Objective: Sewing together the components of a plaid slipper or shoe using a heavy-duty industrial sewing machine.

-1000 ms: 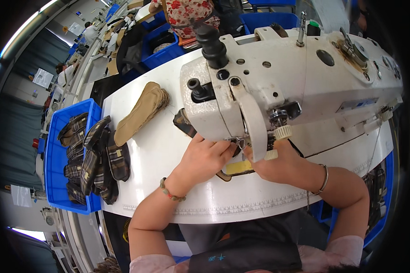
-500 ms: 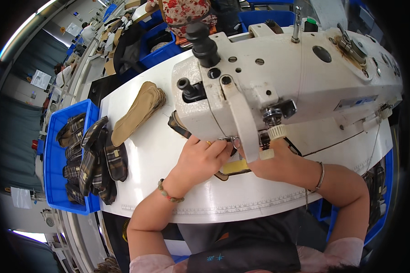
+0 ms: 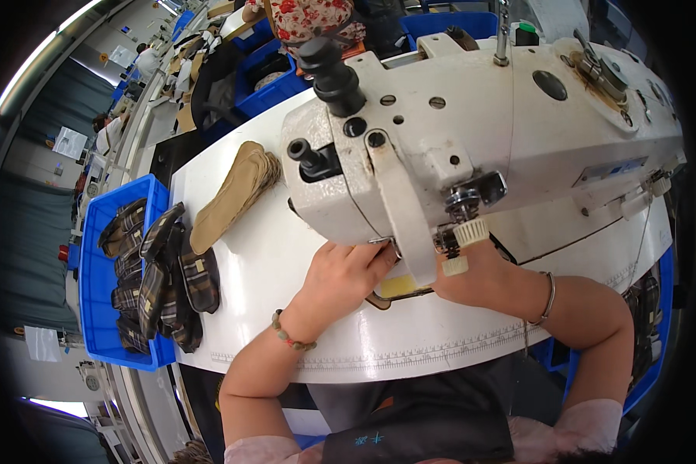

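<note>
My left hand [image 3: 340,280] is beside the needle area of a white sewing machine [image 3: 433,147], its fingers bent and pressed together on a slipper piece [image 3: 402,286]. That piece shows a yellow inner face, a dark edge and a bit of tan, and lies on the white table under the machine head. From the other side my right hand [image 3: 478,277] is closed round the same piece; the machine's lever and tension knob [image 3: 472,230] hide most of its fingers. Where the needle meets the piece cannot be seen.
Left of the machine lies a stack of tan insoles [image 3: 236,193]. A blue bin [image 3: 104,309] at the table's left edge holds plaid slippers [image 3: 199,278], some overhanging the tabletop. Another blue bin [image 3: 657,340] stands at the right. Beyond the machine is a person in a floral top [image 3: 309,19].
The plaid end of the piece left of the machine head has mostly slipped out of sight behind it. My left fingers sit slightly lower; both hands keep hold. The view has shifted slightly.
</note>
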